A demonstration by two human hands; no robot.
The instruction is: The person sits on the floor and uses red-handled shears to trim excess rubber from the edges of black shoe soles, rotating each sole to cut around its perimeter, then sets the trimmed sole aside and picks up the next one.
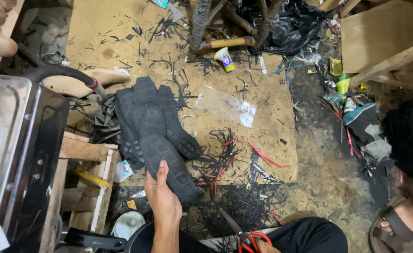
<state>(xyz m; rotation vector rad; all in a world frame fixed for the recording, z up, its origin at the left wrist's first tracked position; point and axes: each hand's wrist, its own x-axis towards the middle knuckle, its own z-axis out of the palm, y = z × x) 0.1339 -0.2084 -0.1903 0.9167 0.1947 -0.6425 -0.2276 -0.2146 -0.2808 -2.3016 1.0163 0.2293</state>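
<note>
Right now your left hand is stretched out over the floor, fingers wrapped around the near end of a black rubber shoe sole, thumb on top, clamped on it. That sole lies tread-up, pointing away from you and tilted a little to the left, its far end resting on the pile of black soles stacked just beyond it. Your right hand barely shows at the bottom edge, gripping the red handles of a pair of scissors; the dark blades stick up and to the left, slightly parted. How tight that hand is closed, you cannot tell, since most of it is cut off by the frame.

Your 2 hands are well apart, the sole on the left, the scissors low at the centre. Your knee in black trousers sits beside the scissors. Around the sole, black rubber trimmings and a few red strips litter the brown board floor. A clear plastic bag lies flat just right of the pile. Further up, a small white and yellow cup lies on its side near the bamboo chair legs. At your left stands a wooden crate with a shiny metal machine beside it. At the far right, another person's sandalled foot rests on the ground.
</note>
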